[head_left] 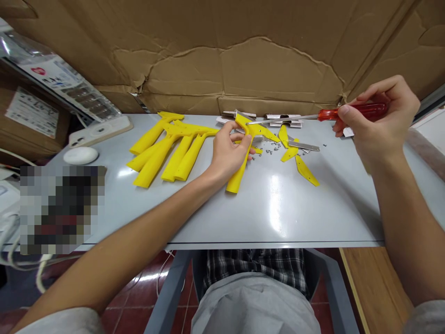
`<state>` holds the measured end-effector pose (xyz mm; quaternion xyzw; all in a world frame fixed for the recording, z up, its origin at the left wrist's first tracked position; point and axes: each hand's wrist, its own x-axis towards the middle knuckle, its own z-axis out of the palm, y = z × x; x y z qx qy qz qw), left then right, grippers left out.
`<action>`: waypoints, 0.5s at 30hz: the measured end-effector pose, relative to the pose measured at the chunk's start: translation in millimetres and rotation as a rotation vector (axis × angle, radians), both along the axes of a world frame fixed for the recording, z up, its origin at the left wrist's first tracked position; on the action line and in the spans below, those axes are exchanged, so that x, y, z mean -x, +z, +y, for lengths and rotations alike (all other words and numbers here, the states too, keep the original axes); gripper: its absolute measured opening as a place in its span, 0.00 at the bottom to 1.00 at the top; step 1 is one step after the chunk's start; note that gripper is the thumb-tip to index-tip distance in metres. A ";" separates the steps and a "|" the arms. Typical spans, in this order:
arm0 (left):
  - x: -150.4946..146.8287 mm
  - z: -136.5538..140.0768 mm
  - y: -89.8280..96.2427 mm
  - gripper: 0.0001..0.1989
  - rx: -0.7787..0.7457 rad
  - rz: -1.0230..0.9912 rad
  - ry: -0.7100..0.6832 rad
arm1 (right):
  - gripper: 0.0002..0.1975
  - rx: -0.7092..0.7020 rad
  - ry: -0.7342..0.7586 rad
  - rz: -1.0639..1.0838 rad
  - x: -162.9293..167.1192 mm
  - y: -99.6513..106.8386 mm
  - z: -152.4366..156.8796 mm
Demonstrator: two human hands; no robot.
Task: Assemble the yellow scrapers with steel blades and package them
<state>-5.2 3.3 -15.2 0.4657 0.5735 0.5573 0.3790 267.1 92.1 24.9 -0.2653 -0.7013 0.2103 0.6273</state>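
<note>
My left hand [230, 147] is closed around a yellow plastic scraper handle [239, 174], which has a wide angled head at the top. In my right hand [378, 116] is a screwdriver with a clear red grip [365, 111]. Its long shaft [288, 119] points left, and the tip meets the scraper head near a hole. Beneath and beside the head lie loose small screws [274, 148], several yellow clamp plates [306, 170] and flat metal blades [304, 146]. To the left of my left hand, several more yellow handles [156, 160] rest in a group.
Paper-wrapped blades [283, 120] lie at the back against a cardboard sheet [222, 69]. On the left are a power strip [100, 131], a white mouse [80, 156], a pixelated dark object [62, 208] and a cardboard box [33, 111]. The grey table's front edge [278, 244] is near my body.
</note>
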 end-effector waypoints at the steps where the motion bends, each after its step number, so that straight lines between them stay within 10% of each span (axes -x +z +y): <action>1: 0.2 0.4 -0.4 0.12 0.002 0.002 0.002 | 0.24 0.002 -0.025 -0.015 -0.4 0.0 -0.7; 15: -0.7 -0.1 0.9 0.10 -0.006 0.005 0.006 | 0.23 0.009 0.115 -0.041 -5.1 -1.5 -0.4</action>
